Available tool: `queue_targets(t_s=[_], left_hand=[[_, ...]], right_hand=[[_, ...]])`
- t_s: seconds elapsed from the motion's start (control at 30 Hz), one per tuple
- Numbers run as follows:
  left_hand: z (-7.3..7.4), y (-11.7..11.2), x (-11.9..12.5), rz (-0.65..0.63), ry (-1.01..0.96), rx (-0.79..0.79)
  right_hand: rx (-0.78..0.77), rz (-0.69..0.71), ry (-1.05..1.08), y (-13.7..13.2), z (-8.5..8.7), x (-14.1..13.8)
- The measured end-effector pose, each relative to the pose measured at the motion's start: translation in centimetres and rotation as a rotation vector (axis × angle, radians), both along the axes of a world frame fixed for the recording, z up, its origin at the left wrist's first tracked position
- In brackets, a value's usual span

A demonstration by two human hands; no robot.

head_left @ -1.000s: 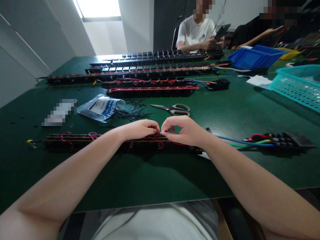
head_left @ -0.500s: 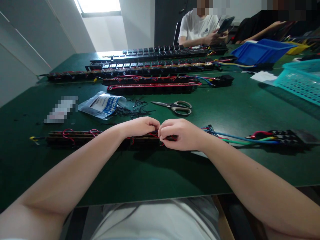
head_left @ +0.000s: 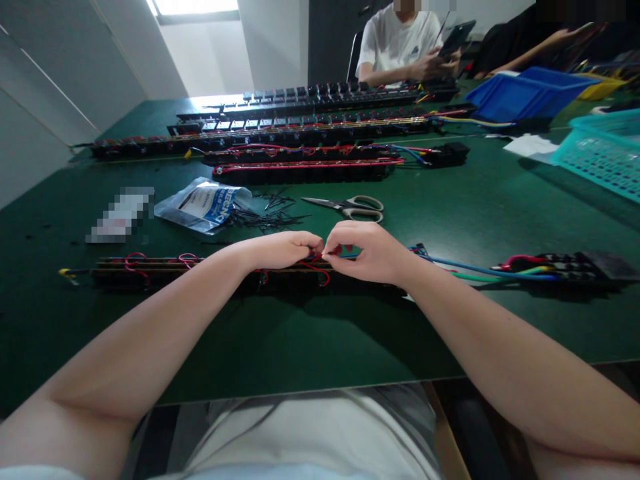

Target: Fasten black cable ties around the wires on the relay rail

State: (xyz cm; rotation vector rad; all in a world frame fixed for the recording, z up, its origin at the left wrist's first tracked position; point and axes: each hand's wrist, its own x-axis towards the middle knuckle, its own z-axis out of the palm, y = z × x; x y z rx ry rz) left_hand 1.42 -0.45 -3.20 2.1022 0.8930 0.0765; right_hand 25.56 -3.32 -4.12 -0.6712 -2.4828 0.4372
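Left hand (head_left: 280,250) and right hand (head_left: 367,252) meet, each grip pinched on a red wire (head_left: 324,275), above the near strip (head_left: 150,270) on the surface (head_left: 300,333).

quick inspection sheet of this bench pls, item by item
surface: green table mat, a few dark specks at left
job's things: long black strip lying crosswise; red wire looped along it
clutter: scissors; plastic bag; loose black ties spilled beside the bag
hands: left hand and right hand meet at the fingertips over the strip, both pinching the red wire
cables: blue and green cables run right to a black block
surroundings: more strips in rows behind; blue bin; teal basket; person in a white shirt at the far end
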Motion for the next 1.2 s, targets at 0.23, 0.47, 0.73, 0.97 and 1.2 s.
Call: queue_targets(t_s=[0.23, 0.47, 0.73, 0.97, 1.2], left_hand=[[0.1, -0.2, 0.0, 0.007, 0.038, 0.000], [0.4, -0.2, 0.0, 0.034, 0.062, 0.003], [0.1, 0.0, -0.4, 0.090, -0.063, 0.009], [-0.5, -0.3, -0.4, 0.156, -0.227, 0.092], [-0.8, 0.0, -0.6, 0.142, -0.283, 0.013]], right_hand=[[-0.076, 0.055, -0.015, 0.2, -0.2, -0.1], [-0.110, 0.019, -0.041, 0.3, -0.2, 0.0], [-0.156, 0.006, -0.092, 0.5, -0.3, -0.2], [-0.209, -0.023, -0.075, 0.7, -0.1, -0.1], [-0.317, -0.169, -0.070, 1.0, -0.7, -0.2]])
